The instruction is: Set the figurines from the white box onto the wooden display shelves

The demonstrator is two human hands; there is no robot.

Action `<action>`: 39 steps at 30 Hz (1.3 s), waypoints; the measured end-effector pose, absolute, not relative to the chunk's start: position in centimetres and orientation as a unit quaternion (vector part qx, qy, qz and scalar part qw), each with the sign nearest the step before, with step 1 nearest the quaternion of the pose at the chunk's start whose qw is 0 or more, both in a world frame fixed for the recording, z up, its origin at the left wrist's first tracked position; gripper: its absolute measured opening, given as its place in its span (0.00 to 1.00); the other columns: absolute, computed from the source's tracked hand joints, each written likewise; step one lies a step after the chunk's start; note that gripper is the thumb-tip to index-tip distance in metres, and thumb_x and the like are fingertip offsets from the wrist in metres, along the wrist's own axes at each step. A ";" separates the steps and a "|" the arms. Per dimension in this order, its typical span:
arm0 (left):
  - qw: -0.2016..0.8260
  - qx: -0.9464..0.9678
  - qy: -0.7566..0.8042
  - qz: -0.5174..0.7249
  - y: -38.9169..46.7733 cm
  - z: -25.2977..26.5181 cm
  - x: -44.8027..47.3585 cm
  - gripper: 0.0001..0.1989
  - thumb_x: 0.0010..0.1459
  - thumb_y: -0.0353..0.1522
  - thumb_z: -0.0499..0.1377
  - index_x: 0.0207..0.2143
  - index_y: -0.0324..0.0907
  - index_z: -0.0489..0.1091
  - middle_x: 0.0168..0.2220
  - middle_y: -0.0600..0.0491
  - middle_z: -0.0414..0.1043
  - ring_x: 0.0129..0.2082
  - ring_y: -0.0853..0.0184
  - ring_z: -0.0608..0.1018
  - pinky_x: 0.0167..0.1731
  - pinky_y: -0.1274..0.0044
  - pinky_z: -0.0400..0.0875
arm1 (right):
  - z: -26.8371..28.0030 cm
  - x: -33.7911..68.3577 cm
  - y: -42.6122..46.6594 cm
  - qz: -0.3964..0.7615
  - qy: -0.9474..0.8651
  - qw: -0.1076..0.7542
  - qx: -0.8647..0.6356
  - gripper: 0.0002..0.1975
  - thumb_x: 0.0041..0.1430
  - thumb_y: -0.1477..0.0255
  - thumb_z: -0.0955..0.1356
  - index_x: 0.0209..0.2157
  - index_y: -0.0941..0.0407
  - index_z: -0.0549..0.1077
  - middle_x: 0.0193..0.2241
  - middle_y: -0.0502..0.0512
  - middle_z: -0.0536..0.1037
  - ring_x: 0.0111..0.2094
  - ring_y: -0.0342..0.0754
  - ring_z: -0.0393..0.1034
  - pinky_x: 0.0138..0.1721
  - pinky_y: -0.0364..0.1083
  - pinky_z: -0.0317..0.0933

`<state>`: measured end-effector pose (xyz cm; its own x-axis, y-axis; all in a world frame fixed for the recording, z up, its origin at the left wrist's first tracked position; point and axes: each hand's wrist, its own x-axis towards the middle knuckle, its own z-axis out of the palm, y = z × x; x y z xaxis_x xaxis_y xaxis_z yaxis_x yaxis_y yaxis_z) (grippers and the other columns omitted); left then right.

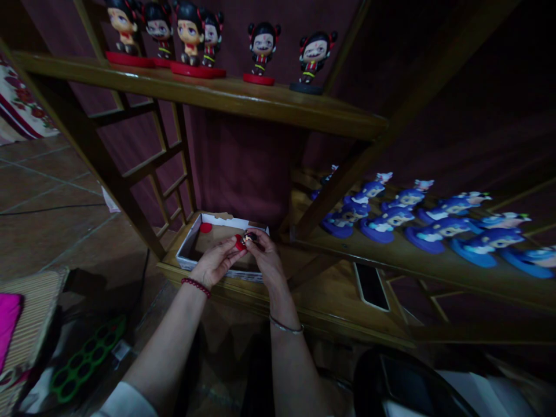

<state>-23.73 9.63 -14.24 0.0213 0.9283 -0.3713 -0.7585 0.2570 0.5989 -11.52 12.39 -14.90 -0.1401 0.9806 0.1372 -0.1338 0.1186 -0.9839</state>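
Observation:
Over a shallow white cardboard box [189, 240], my two hands meet around one small toy. My left hand [216, 259], with a red bead bracelet at the wrist, pinches a red round base [240, 243]. In the fingers of my right hand [266, 255] is a small dark-haired figurine [249, 237], held right against that base. Whether figurine and base are joined I cannot tell, as fingers cover part of them. Another red disc [205, 228] lies inside the box near its back left corner.
Black-haired figurines [262, 49] on red or dark bases line the upper wooden shelf [208, 90]. Several blue figurines [388, 223] stand on the shelf at right. A phone [372, 286] lies on the lower board. A green rack with round holes [87, 359] is at lower left.

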 end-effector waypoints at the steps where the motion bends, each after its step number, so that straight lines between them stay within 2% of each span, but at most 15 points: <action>1: 0.706 0.119 0.362 0.597 9.6 -14.3 -23.7 0.05 0.53 0.23 0.55 0.27 0.33 0.69 0.29 0.48 0.73 0.29 0.71 0.75 0.39 0.75 0.72 | -14.9 -11.5 12.4 0.534 -0.533 0.522 -0.397 0.13 0.46 0.70 0.67 0.37 0.53 0.71 0.37 0.49 0.72 0.39 0.44 0.65 0.43 0.43 0.58; 14: 0.709 0.131 0.357 0.593 9.7 -14.5 -23.7 0.04 0.53 0.24 0.55 0.28 0.34 0.69 0.27 0.50 0.73 0.27 0.74 0.74 0.38 0.77 0.72 | -14.9 -11.5 12.4 0.537 -0.544 0.520 -0.380 0.13 0.45 0.70 0.67 0.37 0.51 0.70 0.36 0.48 0.72 0.36 0.43 0.65 0.40 0.42 0.60; 25: 0.709 0.143 0.386 0.573 9.7 -14.4 -23.8 0.05 0.54 0.28 0.55 0.30 0.33 0.69 0.29 0.48 0.73 0.27 0.73 0.74 0.32 0.80 0.73 | -14.5 -11.1 12.3 0.541 -0.559 0.506 -0.372 0.15 0.45 0.71 0.67 0.39 0.52 0.70 0.37 0.49 0.72 0.37 0.44 0.66 0.42 0.44 0.59; 39: 0.716 0.162 0.415 0.537 9.8 -14.4 -23.9 0.10 0.54 0.35 0.55 0.30 0.34 0.68 0.23 0.50 0.71 0.21 0.73 0.73 0.23 0.83 0.71 | -14.5 -11.1 12.4 0.536 -0.574 0.487 -0.382 0.16 0.45 0.71 0.67 0.40 0.53 0.69 0.37 0.50 0.72 0.37 0.44 0.66 0.40 0.44 0.60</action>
<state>-23.88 9.77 -14.39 0.0773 0.9041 -0.4203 -0.6348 0.3697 0.6785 -11.10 12.37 -14.47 -0.2335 0.9608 0.1496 -0.0834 0.1335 -0.9875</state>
